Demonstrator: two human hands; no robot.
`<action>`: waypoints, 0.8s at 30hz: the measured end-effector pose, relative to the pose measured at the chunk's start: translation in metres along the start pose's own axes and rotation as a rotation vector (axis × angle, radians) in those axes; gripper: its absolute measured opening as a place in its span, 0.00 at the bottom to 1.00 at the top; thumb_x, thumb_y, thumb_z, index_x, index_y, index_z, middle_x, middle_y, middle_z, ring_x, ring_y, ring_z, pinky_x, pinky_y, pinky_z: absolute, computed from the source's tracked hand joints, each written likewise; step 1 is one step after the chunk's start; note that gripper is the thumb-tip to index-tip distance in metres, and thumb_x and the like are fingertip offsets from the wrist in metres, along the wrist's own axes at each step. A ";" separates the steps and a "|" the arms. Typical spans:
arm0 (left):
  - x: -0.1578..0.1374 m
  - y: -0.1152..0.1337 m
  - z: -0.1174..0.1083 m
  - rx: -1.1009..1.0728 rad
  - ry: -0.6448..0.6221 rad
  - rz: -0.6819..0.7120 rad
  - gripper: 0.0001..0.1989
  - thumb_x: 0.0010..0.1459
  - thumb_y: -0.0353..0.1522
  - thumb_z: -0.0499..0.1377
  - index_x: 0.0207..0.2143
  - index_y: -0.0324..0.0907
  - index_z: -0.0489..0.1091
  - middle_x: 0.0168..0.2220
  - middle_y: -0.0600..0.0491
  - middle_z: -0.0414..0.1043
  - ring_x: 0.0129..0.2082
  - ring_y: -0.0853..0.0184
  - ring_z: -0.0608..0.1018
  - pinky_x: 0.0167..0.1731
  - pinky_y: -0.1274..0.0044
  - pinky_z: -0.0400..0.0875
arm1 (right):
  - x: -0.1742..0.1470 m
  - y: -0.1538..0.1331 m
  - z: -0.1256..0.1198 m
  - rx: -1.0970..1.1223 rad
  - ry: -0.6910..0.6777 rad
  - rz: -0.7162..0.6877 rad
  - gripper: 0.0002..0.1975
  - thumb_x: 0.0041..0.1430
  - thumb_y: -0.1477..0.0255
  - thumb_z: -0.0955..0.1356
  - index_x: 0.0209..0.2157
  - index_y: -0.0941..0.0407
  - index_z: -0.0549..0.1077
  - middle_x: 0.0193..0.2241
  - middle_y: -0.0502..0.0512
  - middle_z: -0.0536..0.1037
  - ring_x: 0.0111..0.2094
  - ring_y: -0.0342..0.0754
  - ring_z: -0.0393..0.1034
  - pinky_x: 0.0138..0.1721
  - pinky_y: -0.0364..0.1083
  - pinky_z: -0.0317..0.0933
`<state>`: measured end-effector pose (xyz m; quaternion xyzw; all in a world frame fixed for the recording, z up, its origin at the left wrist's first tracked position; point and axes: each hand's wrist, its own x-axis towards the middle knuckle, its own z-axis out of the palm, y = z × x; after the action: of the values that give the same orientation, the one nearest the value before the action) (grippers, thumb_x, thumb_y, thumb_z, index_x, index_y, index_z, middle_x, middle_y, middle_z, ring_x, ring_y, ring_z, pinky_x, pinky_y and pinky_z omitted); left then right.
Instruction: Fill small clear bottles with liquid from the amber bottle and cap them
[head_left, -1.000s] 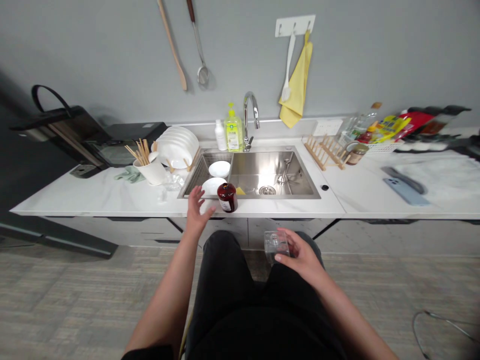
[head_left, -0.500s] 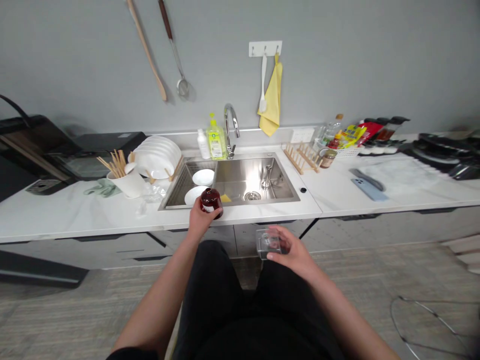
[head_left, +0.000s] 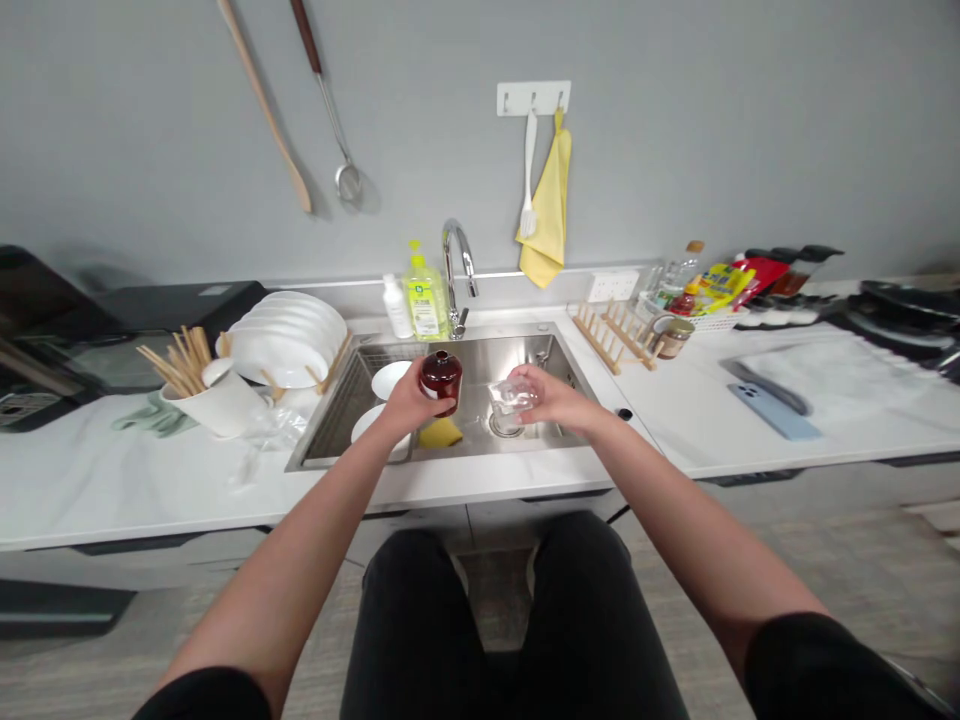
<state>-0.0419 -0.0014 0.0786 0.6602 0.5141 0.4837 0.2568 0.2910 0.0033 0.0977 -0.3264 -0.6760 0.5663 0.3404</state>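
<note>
My left hand [head_left: 411, 403] is closed round a dark red-brown glass bottle [head_left: 441, 376] with a short open neck, held upright above the sink [head_left: 480, 370]. In my right hand [head_left: 551, 398] is a small clear container [head_left: 511, 397], gripped from its right side over the drain. A short gap separates the two held things. Below my left hand, two white bowls [head_left: 391, 378] lie in the sink's left part, partly covered by the hand. A yellow sponge [head_left: 440, 433] rests at the sink's near side.
Behind the sink stand a faucet [head_left: 459, 270], a green soap bottle [head_left: 424, 300] and a white bottle [head_left: 397, 308]. White plates [head_left: 281, 340] and a chopstick holder [head_left: 217, 400] are at left. A wooden rack [head_left: 615, 338], jar [head_left: 673, 338] and phone [head_left: 774, 410] are at right.
Both hands have moved forward. The bottle went from the counter's front edge to over the sink, and the clear container rose from in front of the cabinets to above the basin.
</note>
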 end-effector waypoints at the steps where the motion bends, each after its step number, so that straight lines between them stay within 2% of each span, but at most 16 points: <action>1: 0.014 -0.009 0.004 -0.036 -0.016 -0.009 0.44 0.40 0.34 0.80 0.61 0.40 0.74 0.54 0.43 0.84 0.57 0.47 0.85 0.65 0.55 0.76 | 0.019 0.006 -0.006 0.007 -0.003 0.005 0.36 0.43 0.68 0.85 0.53 0.50 0.73 0.51 0.52 0.81 0.54 0.57 0.79 0.60 0.58 0.75; 4: 0.051 -0.037 0.017 -0.119 -0.059 -0.007 0.44 0.39 0.33 0.80 0.61 0.41 0.74 0.57 0.42 0.83 0.60 0.46 0.84 0.68 0.54 0.74 | 0.071 0.031 -0.022 0.028 0.025 0.028 0.34 0.41 0.70 0.84 0.51 0.50 0.74 0.52 0.53 0.81 0.57 0.57 0.76 0.59 0.56 0.74; 6: 0.072 -0.053 0.027 -0.126 -0.092 -0.003 0.44 0.40 0.31 0.79 0.61 0.42 0.74 0.58 0.44 0.84 0.60 0.47 0.84 0.68 0.54 0.74 | 0.102 0.052 -0.028 0.053 0.047 0.060 0.34 0.39 0.71 0.84 0.50 0.50 0.75 0.50 0.52 0.80 0.55 0.57 0.76 0.57 0.55 0.74; 10: 0.097 -0.083 0.048 -0.092 -0.112 -0.026 0.43 0.41 0.31 0.77 0.62 0.42 0.73 0.57 0.46 0.85 0.57 0.50 0.86 0.64 0.58 0.78 | 0.145 0.095 -0.030 0.087 0.082 0.088 0.35 0.35 0.72 0.85 0.47 0.49 0.76 0.45 0.49 0.80 0.51 0.56 0.75 0.59 0.55 0.70; 15: 0.100 -0.110 0.058 0.072 -0.125 -0.041 0.41 0.44 0.33 0.77 0.62 0.45 0.73 0.56 0.47 0.86 0.55 0.50 0.87 0.61 0.59 0.80 | 0.158 0.127 -0.036 -0.030 0.084 0.015 0.36 0.36 0.69 0.87 0.49 0.50 0.77 0.47 0.51 0.81 0.52 0.57 0.76 0.62 0.57 0.68; 20: 0.097 -0.113 0.051 0.132 -0.139 -0.052 0.44 0.44 0.35 0.80 0.64 0.45 0.73 0.57 0.47 0.86 0.55 0.50 0.87 0.60 0.60 0.81 | 0.154 0.136 -0.048 0.023 0.015 0.047 0.36 0.41 0.68 0.88 0.52 0.50 0.77 0.48 0.52 0.82 0.52 0.57 0.78 0.60 0.56 0.70; 24: 0.097 -0.114 0.049 0.223 -0.125 0.019 0.44 0.46 0.36 0.82 0.65 0.45 0.74 0.59 0.47 0.86 0.56 0.49 0.87 0.61 0.60 0.81 | 0.157 0.142 -0.053 -0.003 0.008 0.034 0.34 0.43 0.68 0.87 0.52 0.50 0.77 0.45 0.50 0.82 0.49 0.55 0.78 0.57 0.56 0.71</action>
<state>-0.0460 0.1349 0.0001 0.7185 0.5412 0.3838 0.2088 0.2556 0.1826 -0.0219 -0.3405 -0.6697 0.5699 0.3328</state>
